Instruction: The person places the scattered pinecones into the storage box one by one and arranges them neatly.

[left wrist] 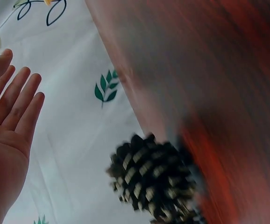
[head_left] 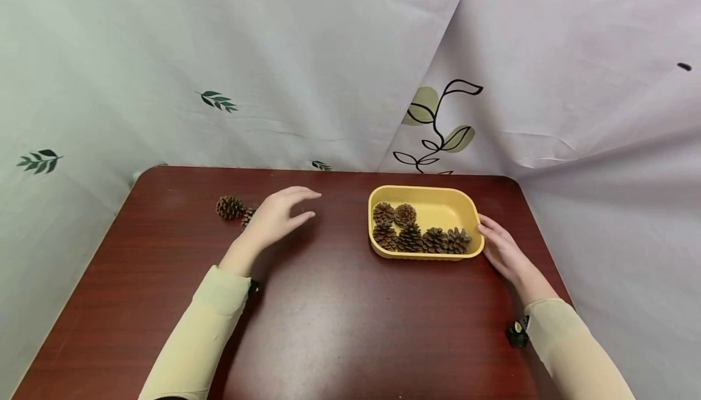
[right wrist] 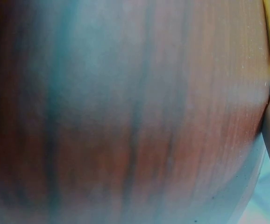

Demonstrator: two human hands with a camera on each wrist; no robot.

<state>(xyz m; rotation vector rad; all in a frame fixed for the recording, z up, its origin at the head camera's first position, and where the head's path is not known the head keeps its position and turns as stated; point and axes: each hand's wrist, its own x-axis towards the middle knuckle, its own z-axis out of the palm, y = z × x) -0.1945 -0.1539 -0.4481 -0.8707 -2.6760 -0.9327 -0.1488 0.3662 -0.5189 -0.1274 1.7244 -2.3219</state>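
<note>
My left hand (head_left: 274, 217) hovers over the table with its fingers extended, holding nothing. Just left of it lie two pine cones, one in full view (head_left: 230, 207) and a second (head_left: 248, 217) partly hidden by the hand. The left wrist view shows a pine cone (left wrist: 149, 172) close up, apart from the open palm (left wrist: 9, 135). On the right, my right hand (head_left: 506, 254) rests its fingers against the right end of a yellow plastic tub (head_left: 427, 190). Inside the tub sit several brown pine cones, along its left and near sides; one is the rosette-shaped cone (head_left: 405, 215).
A dark red-brown wooden table (head_left: 328, 315) carries everything. Pale cloth (head_left: 306, 71) with leaf prints hangs behind its back edge and down both sides. The tub stands near the back right corner.
</note>
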